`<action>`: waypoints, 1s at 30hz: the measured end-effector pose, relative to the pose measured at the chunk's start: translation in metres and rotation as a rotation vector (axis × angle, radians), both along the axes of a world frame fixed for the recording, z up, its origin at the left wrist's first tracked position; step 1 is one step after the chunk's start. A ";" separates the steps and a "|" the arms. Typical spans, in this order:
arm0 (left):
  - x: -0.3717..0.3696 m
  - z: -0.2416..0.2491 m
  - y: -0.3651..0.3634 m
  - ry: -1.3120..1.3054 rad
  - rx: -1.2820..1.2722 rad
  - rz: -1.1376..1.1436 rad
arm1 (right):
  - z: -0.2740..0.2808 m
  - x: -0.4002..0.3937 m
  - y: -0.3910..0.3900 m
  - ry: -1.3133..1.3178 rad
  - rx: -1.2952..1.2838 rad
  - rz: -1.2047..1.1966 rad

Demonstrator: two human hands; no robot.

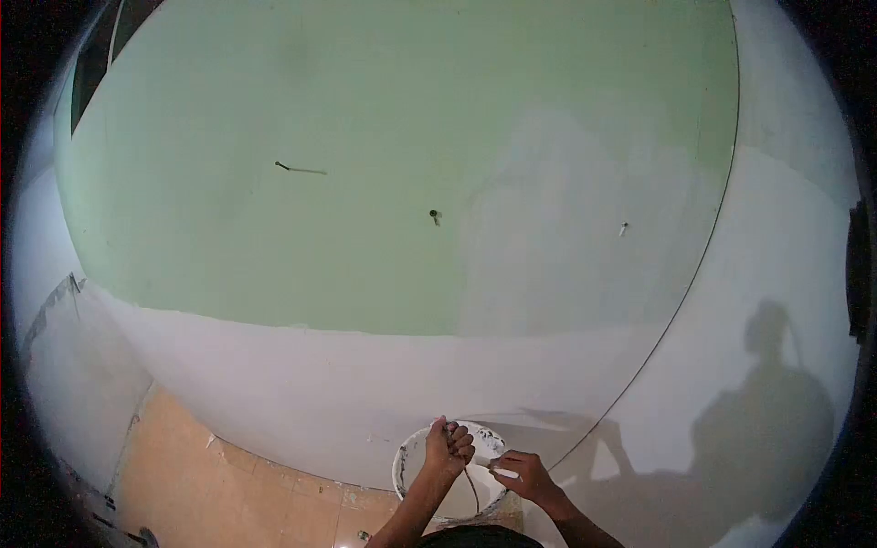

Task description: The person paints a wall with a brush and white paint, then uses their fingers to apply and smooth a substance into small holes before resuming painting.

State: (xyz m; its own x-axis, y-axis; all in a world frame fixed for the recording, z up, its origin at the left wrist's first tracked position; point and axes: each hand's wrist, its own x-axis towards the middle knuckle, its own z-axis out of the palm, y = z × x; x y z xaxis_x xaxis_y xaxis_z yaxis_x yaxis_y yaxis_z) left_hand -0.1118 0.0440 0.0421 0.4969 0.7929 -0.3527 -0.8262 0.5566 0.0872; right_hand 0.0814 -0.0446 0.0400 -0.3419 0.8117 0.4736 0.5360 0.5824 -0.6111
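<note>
A white bucket (399, 475) with dark smears on its rim stands at the foot of the wall. Over its opening my left hand (448, 447) is closed in a fist. A thin brown rod or cord (473, 491) runs from below that fist down into the bucket; what the fist itself grips is hidden. My right hand (521, 473) is at the bucket's right rim, thumb and fingers pinched together. Something small and pale shows at its fingertips, too small to name.
The wall ahead is partly green (365, 247) and partly whitish (548, 228), with several small fixings such as a dark hook (434, 215). A wall corner runs down the right side. Tan floor tiles (210, 466) lie lower left. A person's shadow falls at right.
</note>
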 end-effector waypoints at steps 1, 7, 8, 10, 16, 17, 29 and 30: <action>-0.001 0.002 0.001 -0.032 -0.031 -0.004 | 0.003 0.002 0.000 -0.024 0.020 0.007; -0.009 -0.002 0.009 0.023 0.026 0.007 | 0.081 0.017 0.000 -0.185 0.164 -0.034; -0.010 -0.003 0.010 0.066 0.063 0.016 | 0.100 0.020 0.002 -0.187 0.187 -0.042; -0.014 -0.006 0.016 -0.021 -0.007 -0.003 | 0.143 0.024 0.006 -0.255 0.365 -0.043; -0.007 0.001 0.015 0.114 -0.044 0.025 | 0.273 0.020 0.029 -0.396 0.810 -0.068; -0.007 0.000 0.017 0.142 -0.016 0.030 | 0.295 0.017 0.032 -0.435 0.961 -0.096; 0.012 0.033 -0.002 0.210 -0.065 0.151 | 0.415 -0.014 0.090 -0.606 1.514 -0.282; 0.013 0.044 -0.007 0.180 -0.110 0.133 | 0.413 -0.014 0.097 -0.637 1.465 -0.258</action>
State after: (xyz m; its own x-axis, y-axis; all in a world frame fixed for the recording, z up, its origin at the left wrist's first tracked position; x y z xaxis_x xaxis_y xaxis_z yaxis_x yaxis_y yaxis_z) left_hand -0.0988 0.0374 0.0860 0.3125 0.7990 -0.5138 -0.8694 0.4585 0.1841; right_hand 0.0678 0.0525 0.4527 -0.7086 -0.1217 0.6950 0.6428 0.2946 0.7071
